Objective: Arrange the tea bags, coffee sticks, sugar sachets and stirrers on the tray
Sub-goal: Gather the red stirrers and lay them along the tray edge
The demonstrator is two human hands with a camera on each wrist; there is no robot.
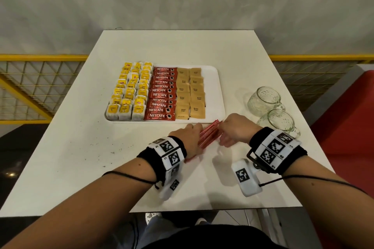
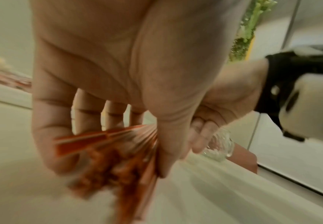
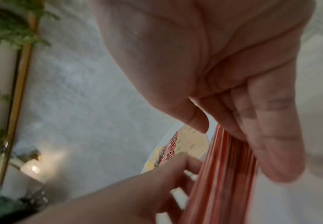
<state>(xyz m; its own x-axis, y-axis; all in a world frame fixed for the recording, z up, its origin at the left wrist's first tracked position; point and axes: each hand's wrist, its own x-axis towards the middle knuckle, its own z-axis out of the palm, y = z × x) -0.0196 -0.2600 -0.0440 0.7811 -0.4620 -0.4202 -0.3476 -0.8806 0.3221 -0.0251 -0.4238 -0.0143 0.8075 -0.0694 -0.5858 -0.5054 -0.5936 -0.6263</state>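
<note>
White plastic forms the tray (image 1: 219, 95) on the white counter (image 1: 81, 147) in the head view. Three columns of yellow-tagged tea bags (image 1: 129, 95) fill its left side, then one column of eleven red coffee sticks (image 1: 162, 95) printed "NESCAFE CLASSIC", then two columns of tan sugar sachets (image 1: 190, 95) marked "Brown Sugar" — six in each, as far as can be counted. The right strip of the tray is bare. Just in front of the tray's near edge, both hands hold a bundle of red-and-white striped stirrers (image 1: 208, 134) between them, the left hand (image 1: 187, 137) on its left side and the right hand (image 1: 235, 129) on its right. Two clear glass mugs (image 1: 269, 107) lie to the right.

In the left wrist view, blurred, the left hand (image 2: 118, 75) has its fingers and thumb curled round the stirrers (image 2: 108, 145), pinching them.

In the right wrist view the right hand (image 3: 233, 91) presses nearly straight fingers against the stirrers (image 3: 222, 181) — thumb apart, not closed on them.
</note>
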